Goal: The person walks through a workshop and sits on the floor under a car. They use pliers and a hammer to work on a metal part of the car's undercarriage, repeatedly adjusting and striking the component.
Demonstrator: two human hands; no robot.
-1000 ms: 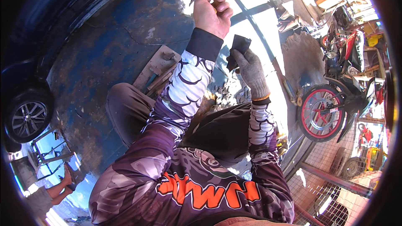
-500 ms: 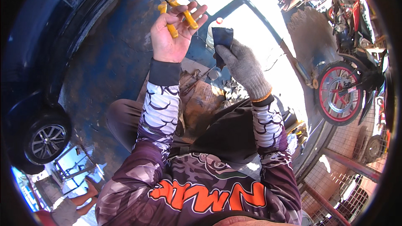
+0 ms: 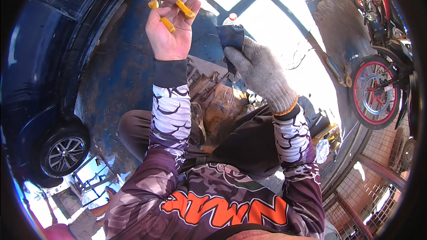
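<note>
Left grip: your bare left hand (image 3: 169,38) is closed loosely around a yellow-handled tool (image 3: 184,9), palm showing, fingers partly extended, one handle lying across them.
Right grip: your gloved right hand (image 3: 260,69) is clamped on a dark flat piece (image 3: 231,38), thumb on its near side.
Tool position: far and left of the dark piece, well apart from it; its working end is unclear.
Red-capped bottle (image 3: 232,17): just beyond the dark piece, partly hidden by it.
Between your legs: a brown block (image 3: 224,106), near you.
Left side: a dark blue car (image 3: 40,62).
Right side: a red-rimmed motorcycle wheel (image 3: 377,92).
</note>
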